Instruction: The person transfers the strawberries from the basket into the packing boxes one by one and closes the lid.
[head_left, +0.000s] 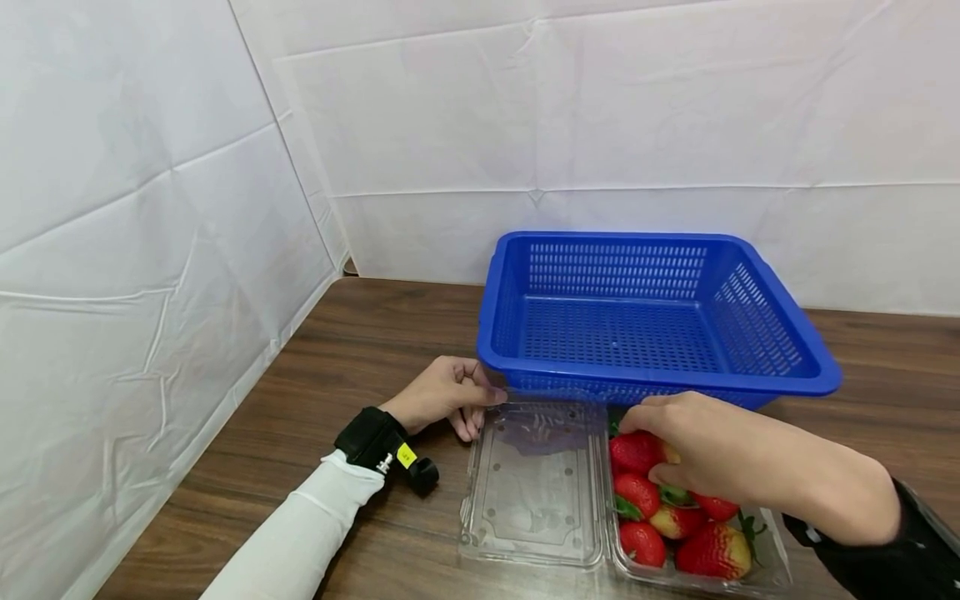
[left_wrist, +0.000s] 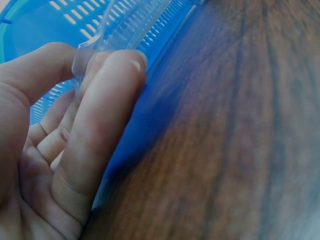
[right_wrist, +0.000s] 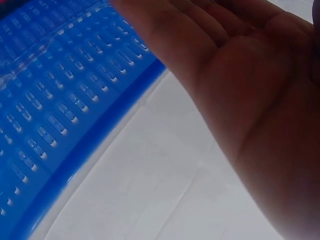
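Note:
A clear plastic clamshell box lies unfolded, its flat lid (head_left: 536, 500) on the left and its tray (head_left: 626, 571) on the right. Several red strawberries (head_left: 712, 550) with green leaves fill the tray. My left hand (head_left: 457, 396) pinches the lid's far left corner between thumb and fingers; the clear edge (left_wrist: 90, 55) shows between them in the left wrist view. Reaching down into the far end of the tray, my right hand (head_left: 697, 442) has thumb and fingers curled about a strawberry (head_left: 636, 452). Its fingertips are out of frame in the right wrist view.
A blue slotted plastic basket (head_left: 660, 375) stands just behind the clamshell, its near rim close to both hands. Brown wood-grain table (head_left: 300, 392) extends to the left. White sheeting (head_left: 637, 108) hangs behind and along the left side.

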